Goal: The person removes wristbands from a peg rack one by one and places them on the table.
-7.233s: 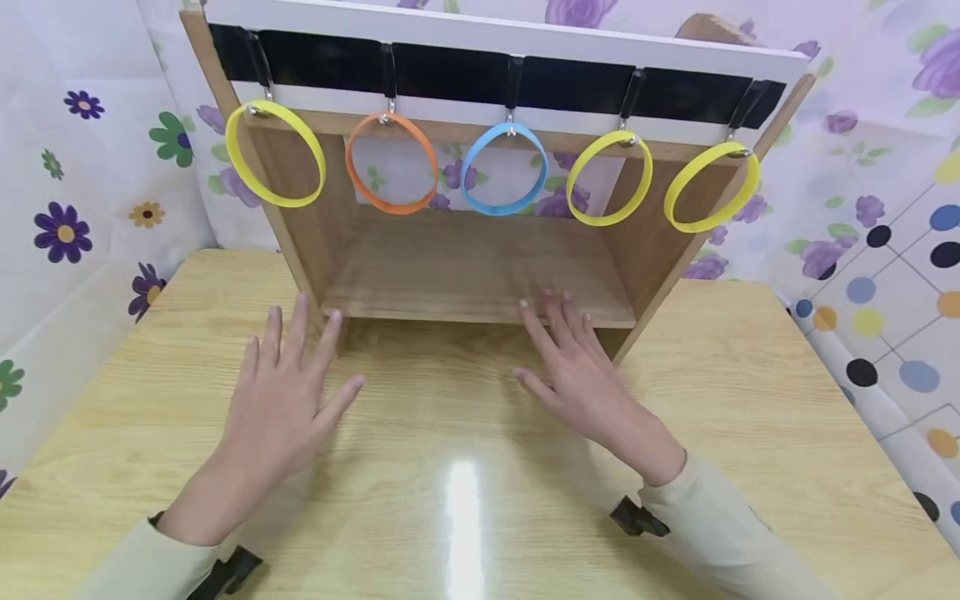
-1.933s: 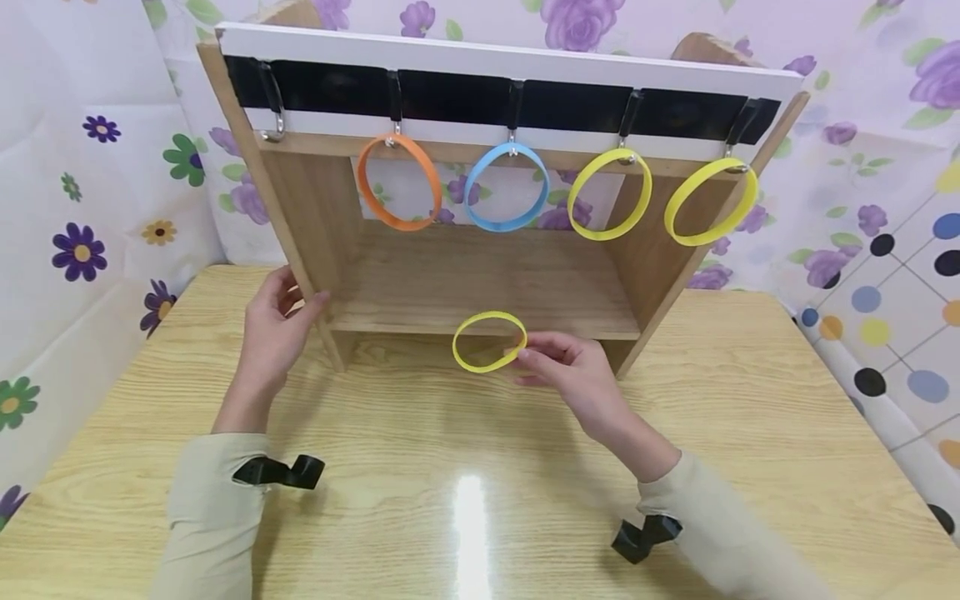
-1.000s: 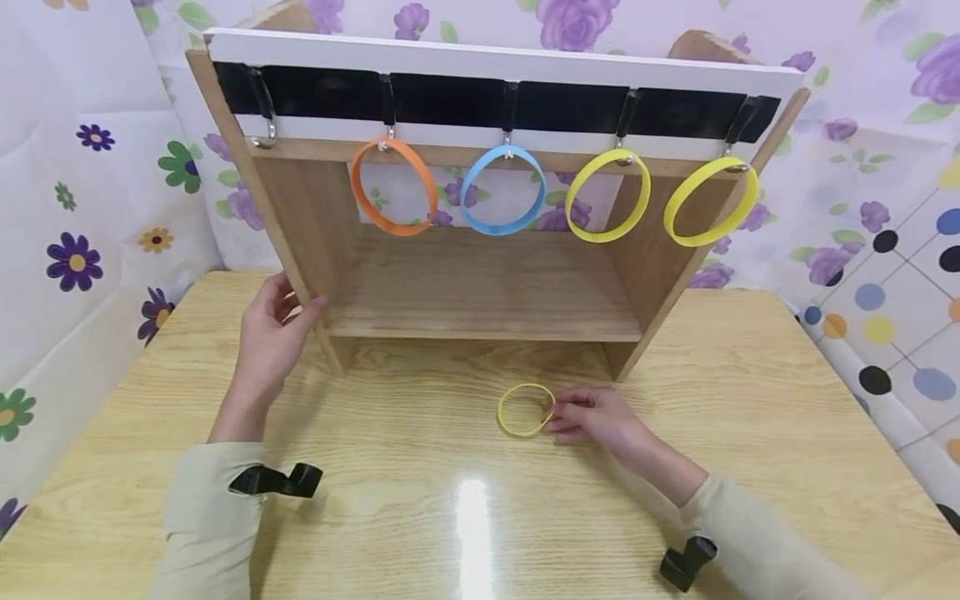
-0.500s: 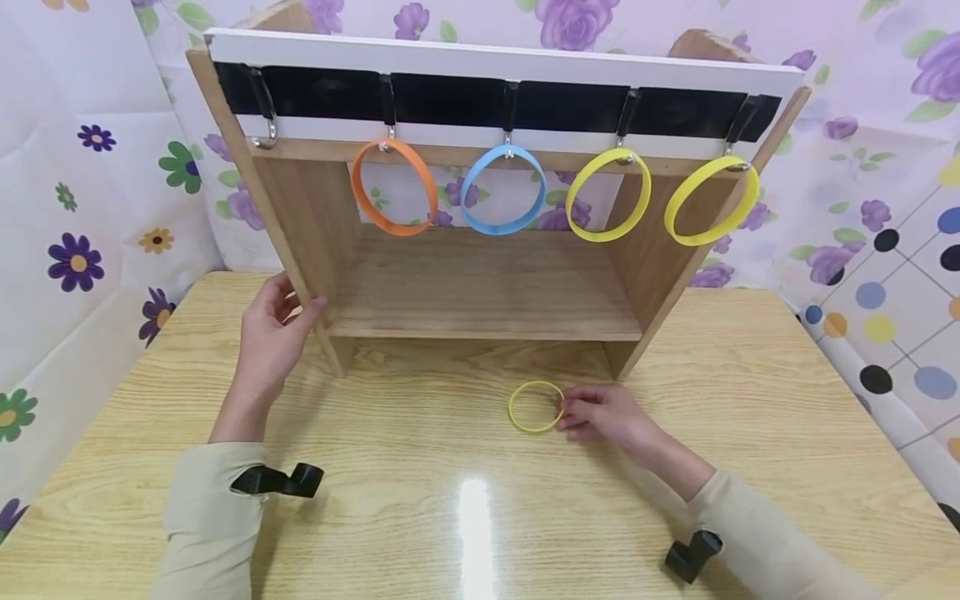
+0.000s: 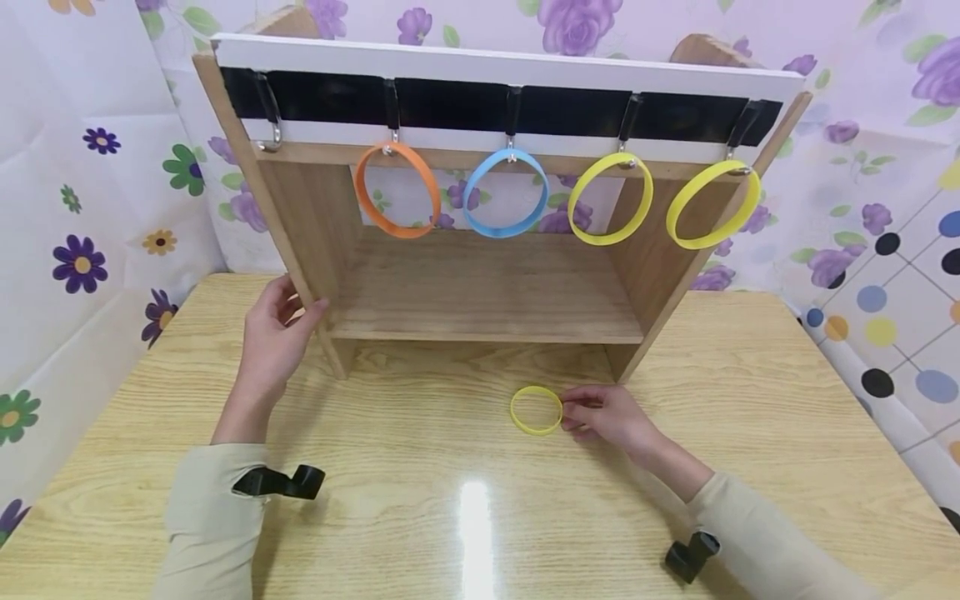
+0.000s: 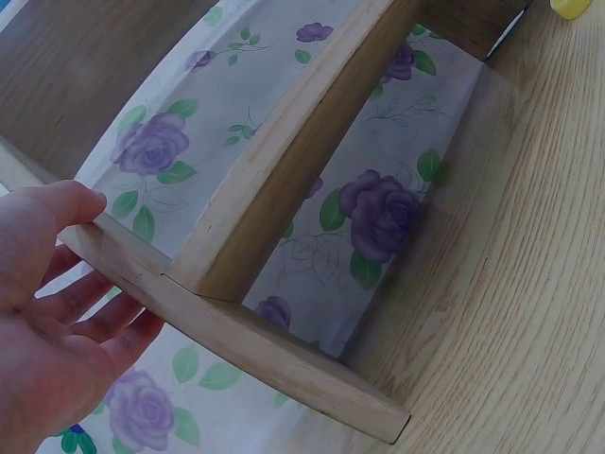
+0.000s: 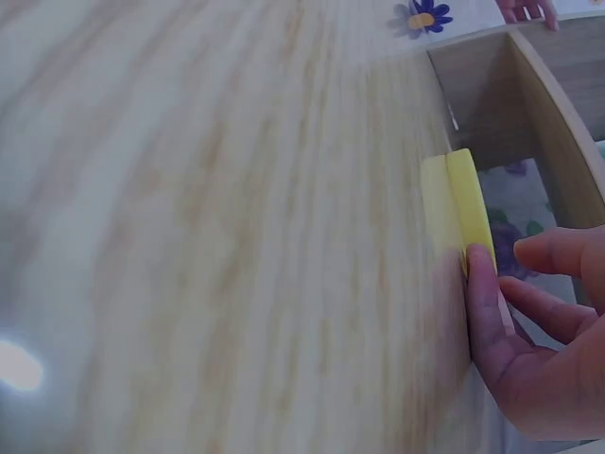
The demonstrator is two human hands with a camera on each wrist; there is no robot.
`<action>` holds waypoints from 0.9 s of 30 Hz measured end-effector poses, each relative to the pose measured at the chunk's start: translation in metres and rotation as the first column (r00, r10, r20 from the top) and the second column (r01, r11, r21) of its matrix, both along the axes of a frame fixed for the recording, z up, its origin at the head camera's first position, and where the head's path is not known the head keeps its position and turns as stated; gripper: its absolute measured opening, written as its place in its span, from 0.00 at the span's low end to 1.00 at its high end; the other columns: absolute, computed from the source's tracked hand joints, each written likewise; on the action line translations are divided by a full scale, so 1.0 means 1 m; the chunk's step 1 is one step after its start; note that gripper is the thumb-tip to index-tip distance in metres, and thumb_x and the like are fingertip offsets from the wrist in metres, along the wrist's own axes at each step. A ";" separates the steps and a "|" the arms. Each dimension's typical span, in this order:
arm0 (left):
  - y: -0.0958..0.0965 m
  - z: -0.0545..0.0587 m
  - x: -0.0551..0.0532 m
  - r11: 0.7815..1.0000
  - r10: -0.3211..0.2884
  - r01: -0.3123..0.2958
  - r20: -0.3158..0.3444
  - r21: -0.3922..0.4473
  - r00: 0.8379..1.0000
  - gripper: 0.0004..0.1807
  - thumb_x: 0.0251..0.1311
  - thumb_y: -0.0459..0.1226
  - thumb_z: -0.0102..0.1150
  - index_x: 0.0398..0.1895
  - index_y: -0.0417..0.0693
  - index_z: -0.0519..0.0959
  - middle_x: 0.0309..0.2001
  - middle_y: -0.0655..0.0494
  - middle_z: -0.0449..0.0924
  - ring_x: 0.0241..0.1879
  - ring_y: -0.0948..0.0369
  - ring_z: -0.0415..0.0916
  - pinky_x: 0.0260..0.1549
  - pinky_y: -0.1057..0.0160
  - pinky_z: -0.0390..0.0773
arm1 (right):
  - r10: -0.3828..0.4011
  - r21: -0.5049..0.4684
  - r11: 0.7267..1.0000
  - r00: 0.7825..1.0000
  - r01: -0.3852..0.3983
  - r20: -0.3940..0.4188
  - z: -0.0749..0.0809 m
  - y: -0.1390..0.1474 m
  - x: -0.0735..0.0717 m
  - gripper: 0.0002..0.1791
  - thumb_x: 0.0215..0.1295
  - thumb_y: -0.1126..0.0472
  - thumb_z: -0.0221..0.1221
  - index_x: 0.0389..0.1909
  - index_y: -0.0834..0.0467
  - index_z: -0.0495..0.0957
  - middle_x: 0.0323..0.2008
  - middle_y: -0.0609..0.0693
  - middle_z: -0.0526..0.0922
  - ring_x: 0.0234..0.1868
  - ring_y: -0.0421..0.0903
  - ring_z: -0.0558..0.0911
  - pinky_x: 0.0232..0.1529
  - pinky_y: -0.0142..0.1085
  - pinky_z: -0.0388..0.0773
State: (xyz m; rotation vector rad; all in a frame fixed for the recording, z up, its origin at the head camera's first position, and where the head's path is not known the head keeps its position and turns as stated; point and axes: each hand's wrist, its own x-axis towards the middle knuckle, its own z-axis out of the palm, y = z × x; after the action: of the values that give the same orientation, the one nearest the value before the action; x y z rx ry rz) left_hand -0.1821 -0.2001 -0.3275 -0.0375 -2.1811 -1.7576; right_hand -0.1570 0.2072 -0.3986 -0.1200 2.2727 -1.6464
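My left hand (image 5: 276,337) holds the side board of a wooden rack (image 5: 487,337), thumb on its front edge and fingers bent behind it; the left wrist view shows this hand (image 6: 57,303) close up on the board. A yellow silicone wristband (image 5: 514,419) lies on the table in front of the rack. Right beside it is my right hand (image 5: 611,421). In the right wrist view a fingertip is at the edge of the wristband (image 7: 470,194), while the thumb stands away from it. An orange wristband (image 5: 362,196), a blue wristband (image 5: 468,196) and two yellow ones hang from hooks.
A bare metal hook (image 5: 272,143) is at the left end of the rack's black strip (image 5: 453,104). The rack stands at the back of the wood-grain table (image 5: 375,517), against flowered cloth (image 5: 862,183). Dotted cloth (image 5: 911,333) borders the right side.
The leftmost yellow wristband came off its hook and was lowered by my right hand to the table. Just now its thumb and fingers have loosened from it. My left hand took hold of the rack earlier.
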 end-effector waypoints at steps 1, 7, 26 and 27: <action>0.000 0.000 0.000 1.000 -0.002 0.002 -0.001 0.000 1.000 0.27 0.66 0.31 0.56 0.67 0.35 0.63 0.59 0.46 0.68 0.58 0.57 0.68 0.56 0.65 0.71 | 0.002 0.004 1.000 1.000 -0.002 -0.004 0.000 0.000 0.000 0.18 0.67 0.69 0.57 0.53 0.77 0.73 0.39 0.61 0.83 0.36 0.48 0.83 0.36 0.39 0.83; -0.001 -0.002 0.000 1.000 -0.006 0.006 -0.002 -0.018 1.000 0.27 0.67 0.34 0.55 0.66 0.35 0.63 0.59 0.47 0.68 0.58 0.58 0.68 0.56 0.65 0.71 | -0.016 0.029 0.999 1.000 0.016 0.008 0.002 0.000 0.001 0.17 0.68 0.68 0.56 0.53 0.74 0.74 0.39 0.59 0.83 0.37 0.49 0.83 0.37 0.40 0.83; -0.001 0.000 0.002 0.999 -0.019 0.019 0.010 -0.027 1.000 0.29 0.67 0.35 0.54 0.69 0.36 0.60 0.62 0.43 0.65 0.61 0.54 0.66 0.60 0.58 0.69 | -0.025 0.074 0.996 0.980 0.041 -0.196 0.046 -0.017 -0.005 0.17 0.70 0.66 0.51 0.54 0.73 0.75 0.44 0.66 0.80 0.43 0.60 0.81 0.44 0.50 0.80; -0.001 0.000 0.002 0.999 -0.019 0.019 0.010 -0.029 1.000 0.29 0.67 0.36 0.54 0.69 0.36 0.60 0.62 0.43 0.65 0.61 0.54 0.66 0.60 0.58 0.69 | -0.020 0.067 0.997 0.978 0.034 -0.207 0.049 -0.018 -0.004 0.17 0.70 0.66 0.51 0.54 0.73 0.75 0.45 0.66 0.80 0.43 0.61 0.81 0.44 0.51 0.80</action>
State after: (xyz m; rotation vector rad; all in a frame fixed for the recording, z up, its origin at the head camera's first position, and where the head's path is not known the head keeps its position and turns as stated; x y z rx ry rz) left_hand -0.1796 -0.2011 -0.3278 -0.0570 -2.2201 -1.7402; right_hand -0.1613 0.1891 -0.3498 -0.2554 2.4926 -1.6329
